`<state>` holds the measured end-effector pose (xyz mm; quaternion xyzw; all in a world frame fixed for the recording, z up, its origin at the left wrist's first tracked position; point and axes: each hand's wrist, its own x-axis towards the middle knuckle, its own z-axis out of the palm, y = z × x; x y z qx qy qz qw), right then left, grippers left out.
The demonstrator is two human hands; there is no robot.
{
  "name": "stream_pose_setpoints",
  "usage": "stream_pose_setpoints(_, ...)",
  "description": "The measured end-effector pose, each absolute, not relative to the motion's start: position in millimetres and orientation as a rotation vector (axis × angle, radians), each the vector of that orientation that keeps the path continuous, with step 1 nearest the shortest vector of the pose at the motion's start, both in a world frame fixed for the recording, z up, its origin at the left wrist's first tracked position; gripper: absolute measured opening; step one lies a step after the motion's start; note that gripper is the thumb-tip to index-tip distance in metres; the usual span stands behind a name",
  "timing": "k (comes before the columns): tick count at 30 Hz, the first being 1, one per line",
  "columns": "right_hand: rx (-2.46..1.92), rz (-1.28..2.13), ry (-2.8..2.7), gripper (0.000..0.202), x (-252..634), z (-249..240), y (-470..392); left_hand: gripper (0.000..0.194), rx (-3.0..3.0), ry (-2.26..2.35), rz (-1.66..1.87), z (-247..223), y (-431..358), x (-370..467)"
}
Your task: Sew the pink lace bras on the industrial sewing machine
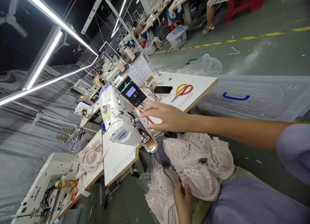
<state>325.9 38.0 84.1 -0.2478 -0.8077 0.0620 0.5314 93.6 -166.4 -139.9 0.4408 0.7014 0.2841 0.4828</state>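
My right hand (167,117) reaches to the head of a white sewing machine (121,120), its fingers stretched and thumb apart, with nothing visible between them. A narrow red strip (149,119) shows by its fingers; I cannot tell what it belongs to. Below, my left hand (183,198) pinches the edge of a pale pink lace bra (198,182) on my lap. More bra cups (160,188) lie bunched to its left, beneath the machine's narrow arm (150,145). The left fingertips are partly hidden by fabric.
Scissors with yellow and red handles (181,91) and a black phone (163,89) lie on the white tabletop (198,80). A control panel (134,94) stands behind the machine. Beside the table is a clear plastic bin (261,103). A second machine (46,182) stands at lower left.
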Motion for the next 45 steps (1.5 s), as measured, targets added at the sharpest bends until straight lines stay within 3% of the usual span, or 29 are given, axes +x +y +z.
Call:
stream_pose_setpoints(4,-0.500,-0.315,-1.956,0.026,287.0,165.1,60.6,0.060,1.104,1.769,0.684,-129.9,-175.8,92.8)
stream_pose_setpoints(7,-0.478,-0.475,-1.927,0.017,270.0,173.9,84.8,0.066,1.111,1.778,0.682,-128.1,-179.4,91.7)
stream_pose_setpoints(10,-0.435,-0.486,-1.813,0.026,264.9,159.7,96.3,0.071,1.171,1.808,0.744,-133.8,-180.3,87.4)
stream_pose_setpoints(18,-0.380,0.147,-1.534,0.013,266.6,106.5,65.0,0.087,1.353,1.853,0.549,-154.8,-166.3,65.6)
stream_pose_setpoints(23,-0.233,0.482,-1.507,0.013,269.7,104.5,61.4,0.071,1.489,1.900,0.332,-150.5,-155.4,62.5)
stream_pose_setpoints(26,-0.120,0.756,-1.515,0.015,271.8,107.6,63.5,0.046,1.727,1.933,0.411,-92.8,-139.6,52.4)
stream_pose_setpoints(29,-0.093,1.018,-1.462,0.019,269.7,109.8,65.7,0.023,2.333,1.917,0.931,25.7,-114.3,42.3)
stream_pose_setpoints(31,-0.087,1.109,-1.399,0.021,266.4,112.3,67.2,0.026,2.766,1.866,1.115,117.5,-90.0,46.3)
stream_pose_setpoints(33,-0.060,1.187,-1.317,0.020,263.1,116.1,69.0,0.037,3.169,1.790,1.012,195.8,-59.0,61.8)
stream_pose_setpoints(35,-0.030,1.264,-1.237,0.020,261.5,120.8,71.4,0.033,3.301,1.753,0.652,246.6,-24.7,83.6)
stream_pose_setpoints(38,-0.017,1.317,-1.187,0.021,262.7,126.8,76.0,0.019,3.288,1.670,0.295,272.5,17.0,110.1)
stream_pose_setpoints(45,-0.024,1.358,-1.149,0.022,267.5,127.2,87.3,0.011,3.573,1.456,0.244,265.1,25.4,113.0)
